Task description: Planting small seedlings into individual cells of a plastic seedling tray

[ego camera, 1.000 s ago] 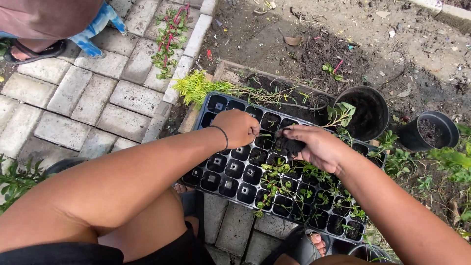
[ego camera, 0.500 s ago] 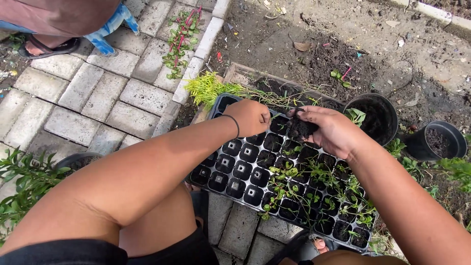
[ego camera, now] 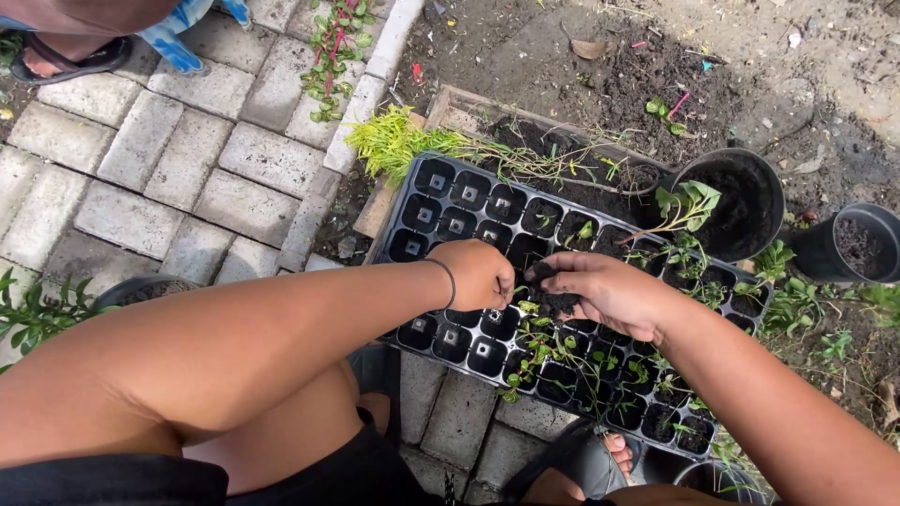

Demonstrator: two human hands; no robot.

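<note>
Your two hands meet over the middle of the black seedling tray (ego camera: 441, 201), which lies slantwise on the pavers, its long axis running from the upper left, near the yellow-green sprigs (ego camera: 389, 145), down to the lower right beside your sandalled foot (ego camera: 609, 454). Your right hand (ego camera: 609, 292) hovers palm down with its fingers curled loosely around a dark clump of soil (ego camera: 553, 276), fingertips blackened and pointing left toward the cell directly beneath them. Your left hand (ego camera: 483, 274) is closed into a loose fist, thumb and forefinger drawn together at the same cell; whether they pinch a stem you cannot tell, since the knuckles hide the tips. The two hands sit just beside each other, nearly touching, and both are equally close to that cell, the right a little above it. Empty cells lie up and to the left of your fingers; cells already carrying small green seedlings (ego camera: 600, 361) lie down and to the right. A large black pot (ego camera: 745, 201) of soil stands beyond the tray's far right corner, a smaller pot (ego camera: 858, 244) well to its right.
</note>
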